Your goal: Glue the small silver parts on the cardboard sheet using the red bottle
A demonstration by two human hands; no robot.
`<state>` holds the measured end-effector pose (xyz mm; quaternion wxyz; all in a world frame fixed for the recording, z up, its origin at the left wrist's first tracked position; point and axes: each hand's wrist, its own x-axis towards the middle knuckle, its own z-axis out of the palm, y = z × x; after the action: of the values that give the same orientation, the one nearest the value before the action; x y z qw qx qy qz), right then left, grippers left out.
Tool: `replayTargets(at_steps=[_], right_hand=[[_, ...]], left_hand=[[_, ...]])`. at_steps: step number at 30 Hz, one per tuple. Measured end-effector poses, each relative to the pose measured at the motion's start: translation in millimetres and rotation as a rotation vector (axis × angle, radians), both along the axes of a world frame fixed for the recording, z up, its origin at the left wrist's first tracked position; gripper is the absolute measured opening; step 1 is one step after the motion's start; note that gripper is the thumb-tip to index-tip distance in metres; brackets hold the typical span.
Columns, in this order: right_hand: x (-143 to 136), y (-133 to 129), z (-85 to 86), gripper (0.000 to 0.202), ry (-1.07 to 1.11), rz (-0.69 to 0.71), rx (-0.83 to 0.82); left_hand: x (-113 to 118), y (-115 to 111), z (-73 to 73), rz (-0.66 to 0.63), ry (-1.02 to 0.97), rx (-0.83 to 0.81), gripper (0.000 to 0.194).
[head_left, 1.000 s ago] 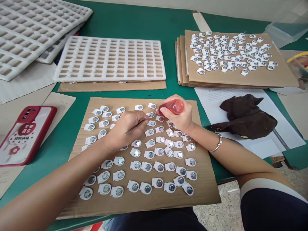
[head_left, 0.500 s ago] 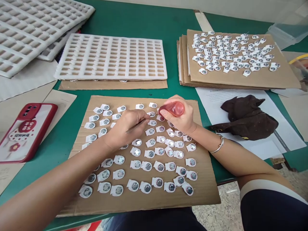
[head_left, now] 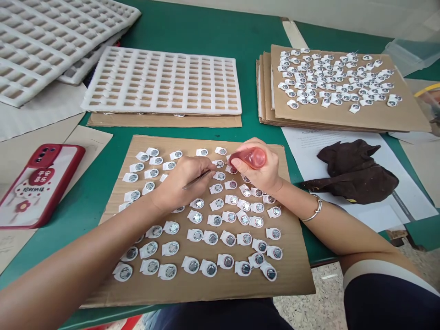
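Observation:
My left hand [head_left: 185, 183] pinches slim metal tweezers [head_left: 198, 179], their tips at a small round silver part with a white tab [head_left: 219, 163] near the board's far edge. Closed around a translucent red squeeze bottle [head_left: 253, 158] is my right hand [head_left: 270, 172]; the bottle's narrow end points toward the same part. Beneath both hands lies a cardboard sheet [head_left: 192, 293] with loose rows of these parts on it. My left hand hides some of them, and the exact contact at the tips is too small to make out.
White foam grid trays [head_left: 161, 85] lie at the back and far left. Stacked cardboard sheets [head_left: 395, 120] with more parts stand at back right. A red-cased phone [head_left: 41, 183] is at left; a dark brown cloth [head_left: 360, 176] rests on printed paper [head_left: 412, 201] at right.
Almost everything has shifted slightly in view as the head moved a little. Both hands keep the same holds over the same part of the board.

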<state>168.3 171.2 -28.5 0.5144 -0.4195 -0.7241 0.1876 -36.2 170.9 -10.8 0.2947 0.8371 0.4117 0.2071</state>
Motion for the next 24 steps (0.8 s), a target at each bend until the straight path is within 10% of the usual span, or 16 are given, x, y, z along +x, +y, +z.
replayTargets(at_steps=[13,24], right_hand=[[-1,2,1.8,0.013,0.026,-0.058,-0.077],[1,23,-17.0,0.031,0.342,-0.123,-0.563]], left_hand=[[0,12,1.3,0.127,-0.065,-0.3,0.016],[0,40,10.7,0.143,0.004,-0.472,0.014]])
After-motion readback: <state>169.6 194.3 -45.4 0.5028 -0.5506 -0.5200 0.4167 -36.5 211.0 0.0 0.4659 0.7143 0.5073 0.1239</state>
